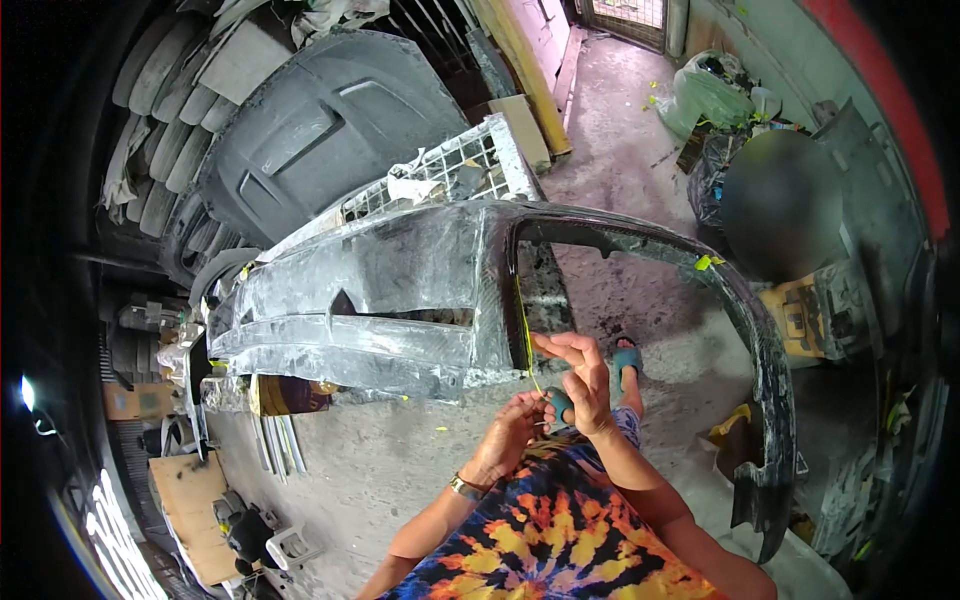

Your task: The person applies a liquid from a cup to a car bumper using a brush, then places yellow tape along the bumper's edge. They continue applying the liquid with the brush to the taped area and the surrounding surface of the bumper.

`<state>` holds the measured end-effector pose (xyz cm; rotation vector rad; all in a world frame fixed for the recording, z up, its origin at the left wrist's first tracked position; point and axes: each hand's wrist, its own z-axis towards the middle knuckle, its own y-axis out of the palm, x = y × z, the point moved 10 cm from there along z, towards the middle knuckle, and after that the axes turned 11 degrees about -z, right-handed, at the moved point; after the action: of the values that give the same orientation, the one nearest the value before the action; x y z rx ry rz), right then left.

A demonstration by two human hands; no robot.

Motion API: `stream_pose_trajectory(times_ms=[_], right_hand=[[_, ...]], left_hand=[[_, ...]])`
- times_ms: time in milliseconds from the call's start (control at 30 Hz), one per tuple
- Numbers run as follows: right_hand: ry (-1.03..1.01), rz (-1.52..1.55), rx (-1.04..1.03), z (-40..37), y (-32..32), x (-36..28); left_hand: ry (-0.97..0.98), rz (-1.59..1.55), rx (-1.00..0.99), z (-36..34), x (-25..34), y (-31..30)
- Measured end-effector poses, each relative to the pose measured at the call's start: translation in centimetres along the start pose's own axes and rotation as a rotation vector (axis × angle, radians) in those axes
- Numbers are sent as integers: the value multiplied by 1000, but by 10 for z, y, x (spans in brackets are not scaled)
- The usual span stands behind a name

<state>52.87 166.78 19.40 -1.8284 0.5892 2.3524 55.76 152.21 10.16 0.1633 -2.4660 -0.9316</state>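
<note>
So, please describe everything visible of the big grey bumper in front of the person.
The bumper is a large grey car part, dull and scuffed with whitish patches. It lies crosswise, with a white wire crate behind it. Its face has a long slot-shaped opening, and a dark curved strip extends from its right end. A thin yellow tape runs down its edge, pinched just below by the right hand and left hand.

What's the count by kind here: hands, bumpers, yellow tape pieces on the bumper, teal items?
Hands: 2, left hand, right hand
Bumpers: 2, sanded bumper, dark bumper
Yellow tape pieces: 2, yellow strip, yellow tab
Teal items: 2, teal object in right hand, teal sandal
Total: 8
</note>
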Motion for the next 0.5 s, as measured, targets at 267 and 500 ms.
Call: stream_pose_trajectory(times_ms=[267, 500], right_hand=[[-34, -83, -50, -11, -1, -10], [-47, -137, -61, -19, -2, -11]], left_hand=[[192, 65, 50, -2, 18, 0], [463, 251, 95, -19, 51, 21]])
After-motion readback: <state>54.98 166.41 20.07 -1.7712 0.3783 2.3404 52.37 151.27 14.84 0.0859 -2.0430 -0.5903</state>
